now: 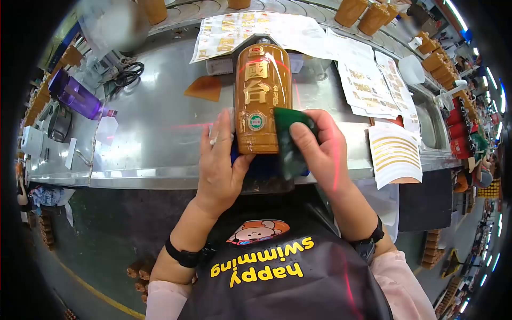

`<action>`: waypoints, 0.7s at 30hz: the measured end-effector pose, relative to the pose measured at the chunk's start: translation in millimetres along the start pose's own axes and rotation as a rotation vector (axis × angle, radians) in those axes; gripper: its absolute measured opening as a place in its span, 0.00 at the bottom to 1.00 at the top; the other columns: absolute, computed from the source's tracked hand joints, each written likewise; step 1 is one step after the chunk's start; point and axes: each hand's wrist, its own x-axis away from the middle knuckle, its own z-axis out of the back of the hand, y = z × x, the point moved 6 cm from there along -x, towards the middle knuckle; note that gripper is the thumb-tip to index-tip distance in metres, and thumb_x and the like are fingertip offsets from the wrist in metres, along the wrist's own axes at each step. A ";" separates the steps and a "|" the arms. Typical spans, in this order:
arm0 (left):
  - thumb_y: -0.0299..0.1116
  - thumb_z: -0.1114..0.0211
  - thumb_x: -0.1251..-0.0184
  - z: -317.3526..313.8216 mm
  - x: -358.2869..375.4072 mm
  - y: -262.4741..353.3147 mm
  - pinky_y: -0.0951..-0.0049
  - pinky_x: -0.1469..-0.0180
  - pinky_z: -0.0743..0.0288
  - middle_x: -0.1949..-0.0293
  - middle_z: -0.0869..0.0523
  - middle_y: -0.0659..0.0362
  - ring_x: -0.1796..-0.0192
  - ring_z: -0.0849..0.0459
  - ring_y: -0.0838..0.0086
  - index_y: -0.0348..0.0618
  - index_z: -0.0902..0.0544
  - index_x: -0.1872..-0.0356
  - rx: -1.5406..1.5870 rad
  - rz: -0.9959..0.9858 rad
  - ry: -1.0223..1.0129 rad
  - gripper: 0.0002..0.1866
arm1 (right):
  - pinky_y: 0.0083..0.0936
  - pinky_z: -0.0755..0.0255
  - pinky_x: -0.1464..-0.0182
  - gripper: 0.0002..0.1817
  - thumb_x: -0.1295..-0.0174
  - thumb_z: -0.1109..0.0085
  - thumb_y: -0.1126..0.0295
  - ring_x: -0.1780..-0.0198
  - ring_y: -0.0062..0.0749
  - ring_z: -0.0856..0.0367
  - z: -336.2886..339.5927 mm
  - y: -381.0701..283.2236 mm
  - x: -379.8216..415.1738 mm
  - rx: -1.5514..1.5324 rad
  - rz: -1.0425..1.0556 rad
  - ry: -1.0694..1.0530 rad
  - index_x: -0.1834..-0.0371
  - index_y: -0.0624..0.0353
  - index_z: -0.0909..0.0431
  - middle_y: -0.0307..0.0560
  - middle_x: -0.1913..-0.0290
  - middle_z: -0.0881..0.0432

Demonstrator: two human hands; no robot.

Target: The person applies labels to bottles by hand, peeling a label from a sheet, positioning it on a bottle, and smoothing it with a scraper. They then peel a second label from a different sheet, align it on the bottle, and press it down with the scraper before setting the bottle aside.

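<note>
A brown bottle with gold characters and a round green-and-white emblem lies on a support at the bench's middle, its neck pointing away from me. My left hand lies along the bottle's left side, fingers stretched out, with something small and white between them. My right hand grips a dark green, flexible piece between thumb and fingers. That piece touches or overlaps the bottle's lower right side. Red laser lines cross the bottle and my right hand.
Printed label sheets lie behind the bottle and to the right. A sheet of curved gold strips hangs over the front edge. A purple bottle and black-handled scissors are on the left. A sink is at right.
</note>
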 end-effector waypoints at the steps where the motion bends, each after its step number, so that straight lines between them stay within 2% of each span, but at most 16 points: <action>1: 0.41 0.41 0.27 2.0 4.1 -1.4 0.49 0.25 0.51 0.31 0.31 0.40 0.30 0.31 0.48 0.29 0.41 0.27 0.025 -0.011 0.016 0.36 | 0.16 0.28 0.60 0.13 0.31 0.38 0.66 0.62 0.14 0.26 7.4 6.8 -2.5 0.065 0.000 0.010 0.50 0.63 0.26 0.36 0.63 0.20; 3: 0.39 0.41 0.28 8.3 14.6 -3.9 0.49 0.25 0.52 0.31 0.31 0.40 0.30 0.32 0.46 0.29 0.42 0.27 0.068 -0.026 0.054 0.36 | 0.15 0.30 0.60 0.12 0.31 0.39 0.67 0.62 0.13 0.27 13.0 1.1 0.2 -0.034 -0.008 0.026 0.51 0.63 0.26 0.35 0.62 0.21; 5: 0.41 0.40 0.29 5.4 12.0 -9.5 0.48 0.25 0.54 0.31 0.31 0.40 0.29 0.34 0.45 0.30 0.42 0.27 0.220 0.079 0.002 0.37 | 0.14 0.30 0.60 0.11 0.30 0.39 0.67 0.63 0.13 0.27 9.1 -7.4 3.2 -0.212 0.019 -0.005 0.52 0.62 0.26 0.35 0.63 0.21; 6: 0.42 0.39 0.29 3.5 10.1 -10.7 0.47 0.25 0.55 0.31 0.31 0.41 0.28 0.35 0.45 0.30 0.42 0.26 0.297 0.131 -0.020 0.38 | 0.14 0.30 0.60 0.11 0.30 0.39 0.68 0.62 0.13 0.27 8.1 -5.4 4.0 -0.197 0.002 -0.014 0.52 0.62 0.26 0.35 0.62 0.21; 9: 0.46 0.38 0.30 2.0 1.3 6.4 0.45 0.25 0.58 0.32 0.29 0.43 0.26 0.38 0.45 0.32 0.40 0.27 0.096 0.042 -0.038 0.39 | 0.14 0.30 0.58 0.10 0.30 0.40 0.69 0.62 0.12 0.28 8.5 1.9 1.2 -0.146 -0.035 -0.047 0.52 0.62 0.26 0.34 0.62 0.21; 10: 0.51 0.36 0.33 1.8 -0.8 3.0 0.44 0.25 0.58 0.33 0.27 0.44 0.25 0.40 0.45 0.34 0.37 0.28 0.100 0.062 -0.059 0.41 | 0.14 0.30 0.57 0.10 0.31 0.39 0.71 0.61 0.12 0.27 10.9 6.8 1.8 -0.205 -0.071 -0.037 0.51 0.62 0.26 0.35 0.61 0.21; 13: 0.55 0.35 0.36 14.6 -12.6 1.1 0.43 0.25 0.58 0.32 0.28 0.45 0.26 0.39 0.46 0.36 0.36 0.28 -0.251 -0.081 -0.133 0.43 | 0.15 0.29 0.55 0.11 0.32 0.38 0.71 0.59 0.13 0.26 17.0 9.0 2.6 -0.293 -0.095 -0.002 0.50 0.62 0.25 0.35 0.60 0.20; 16: 0.57 0.35 0.37 19.6 -20.7 12.1 0.44 0.25 0.57 0.32 0.29 0.44 0.26 0.38 0.47 0.36 0.37 0.28 -0.278 -0.178 -0.097 0.44 | 0.16 0.28 0.53 0.13 0.33 0.37 0.72 0.58 0.15 0.24 19.4 8.2 4.0 -0.337 -0.107 -0.011 0.48 0.62 0.24 0.35 0.58 0.20; 19: 0.58 0.36 0.36 10.9 -19.7 -0.5 0.46 0.25 0.56 0.31 0.30 0.42 0.26 0.37 0.47 0.33 0.37 0.28 0.034 -0.065 -0.095 0.45 | 0.16 0.28 0.53 0.12 0.32 0.39 0.72 0.57 0.15 0.24 18.9 8.7 3.7 -0.319 -0.135 -0.025 0.49 0.62 0.24 0.36 0.57 0.19; 21: 0.58 0.37 0.33 10.0 -21.4 -5.7 0.53 0.24 0.52 0.29 0.34 0.41 0.26 0.37 0.50 0.30 0.41 0.27 0.291 0.028 -0.120 0.46 | 0.16 0.28 0.53 0.12 0.32 0.39 0.71 0.58 0.14 0.24 20.0 12.2 2.9 -0.287 -0.131 -0.048 0.49 0.63 0.24 0.36 0.58 0.19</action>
